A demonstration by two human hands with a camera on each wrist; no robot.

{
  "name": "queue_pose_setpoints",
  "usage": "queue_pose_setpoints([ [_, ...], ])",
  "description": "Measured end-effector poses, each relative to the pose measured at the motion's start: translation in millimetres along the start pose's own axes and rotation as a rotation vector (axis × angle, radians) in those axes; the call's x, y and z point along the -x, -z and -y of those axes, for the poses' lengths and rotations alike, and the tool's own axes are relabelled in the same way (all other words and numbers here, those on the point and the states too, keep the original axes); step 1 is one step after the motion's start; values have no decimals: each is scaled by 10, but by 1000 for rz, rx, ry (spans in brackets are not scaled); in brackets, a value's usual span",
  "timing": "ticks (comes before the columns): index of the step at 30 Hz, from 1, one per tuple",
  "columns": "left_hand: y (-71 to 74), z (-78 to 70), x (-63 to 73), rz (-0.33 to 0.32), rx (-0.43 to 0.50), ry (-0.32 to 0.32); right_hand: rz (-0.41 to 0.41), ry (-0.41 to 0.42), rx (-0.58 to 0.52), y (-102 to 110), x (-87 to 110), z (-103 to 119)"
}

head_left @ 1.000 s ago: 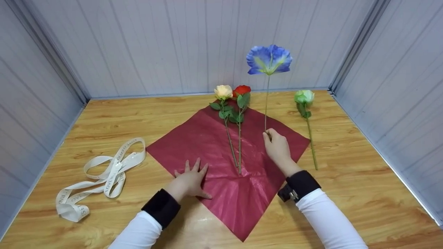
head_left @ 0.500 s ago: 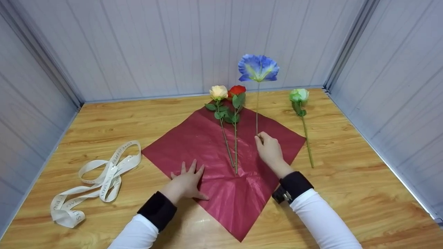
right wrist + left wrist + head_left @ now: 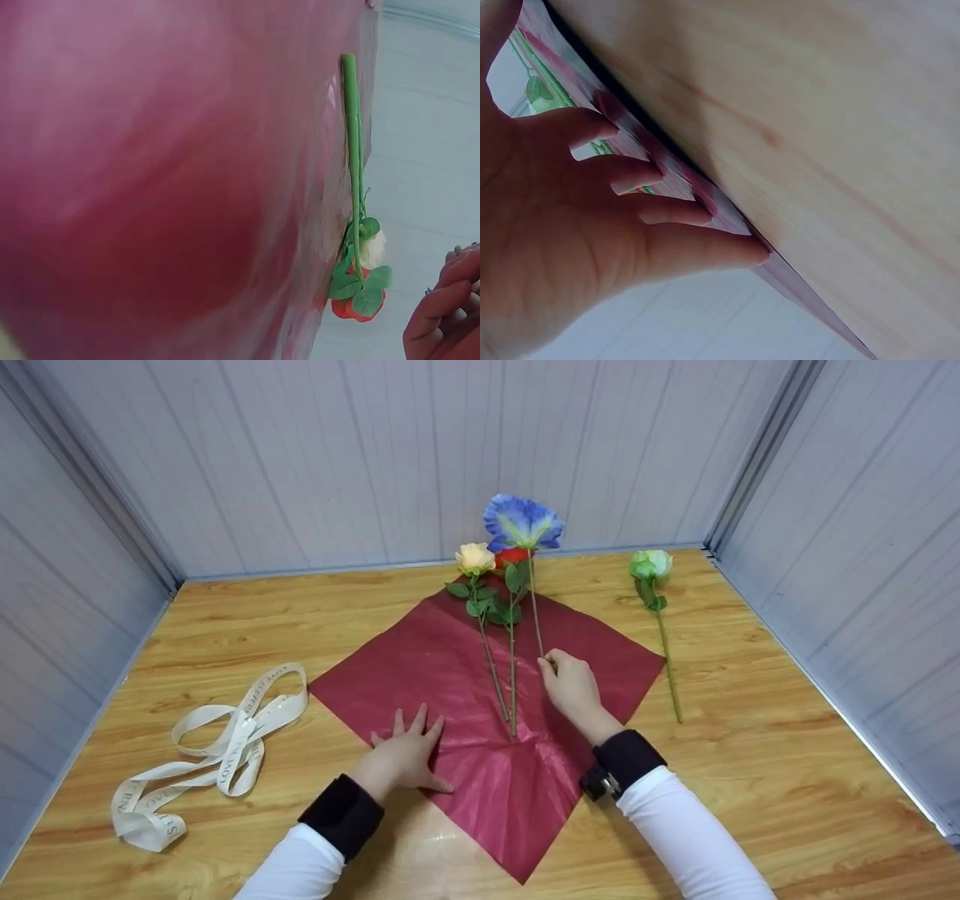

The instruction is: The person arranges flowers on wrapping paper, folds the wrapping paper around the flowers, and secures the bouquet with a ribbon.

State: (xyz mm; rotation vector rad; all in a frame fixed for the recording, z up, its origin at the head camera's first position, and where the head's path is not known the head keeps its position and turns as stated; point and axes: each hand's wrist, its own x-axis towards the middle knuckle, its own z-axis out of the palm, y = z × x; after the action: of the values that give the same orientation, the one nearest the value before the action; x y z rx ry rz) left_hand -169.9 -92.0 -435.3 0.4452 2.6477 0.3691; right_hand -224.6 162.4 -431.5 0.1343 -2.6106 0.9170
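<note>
My right hand point(image 3: 571, 687) pinches the lower stem of a blue flower point(image 3: 523, 522) between thumb and fingers. The bloom stands raised and overlaps the red rose point(image 3: 513, 558) in the head view. Spread fingers of my left hand point(image 3: 405, 754) rest on the left edge of a dark red wrapping paper sheet point(image 3: 480, 660), laid as a diamond. The left wrist view shows those fingertips point(image 3: 759, 253) at the paper's edge. On the sheet lie the red rose and a cream rose point(image 3: 475, 559), stems side by side. In the right wrist view, the curled right hand point(image 3: 450, 307) shows at the edge.
A white-green flower point(image 3: 651, 565) with a long stem lies on the wooden table point(image 3: 765, 765) right of the paper. A loosely looped white printed ribbon point(image 3: 241, 735) lies at the left. Pale panel walls point(image 3: 315, 457) enclose the back and sides.
My right hand has moved left with the blue flower, whose bloom has come down and left toward the two roses. The left hand stays on the paper.
</note>
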Motion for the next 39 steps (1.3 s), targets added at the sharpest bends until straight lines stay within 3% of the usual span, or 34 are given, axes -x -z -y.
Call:
queue_pose_setpoints([
  [5, 6, 4, 5, -8, -8, -2, 10, -10, 31, -85, -35, 52],
  [20, -4, -15, 9, -10, 5, -3, 197, -36, 116, -232, -53, 101],
  [29, -11, -4, 11, -6, 9, 3, 412, -154, 81, -246, -61, 61],
  [39, -11, -1, -3, -8, -1, -3, 490, -211, 85, -247, -60, 61],
])
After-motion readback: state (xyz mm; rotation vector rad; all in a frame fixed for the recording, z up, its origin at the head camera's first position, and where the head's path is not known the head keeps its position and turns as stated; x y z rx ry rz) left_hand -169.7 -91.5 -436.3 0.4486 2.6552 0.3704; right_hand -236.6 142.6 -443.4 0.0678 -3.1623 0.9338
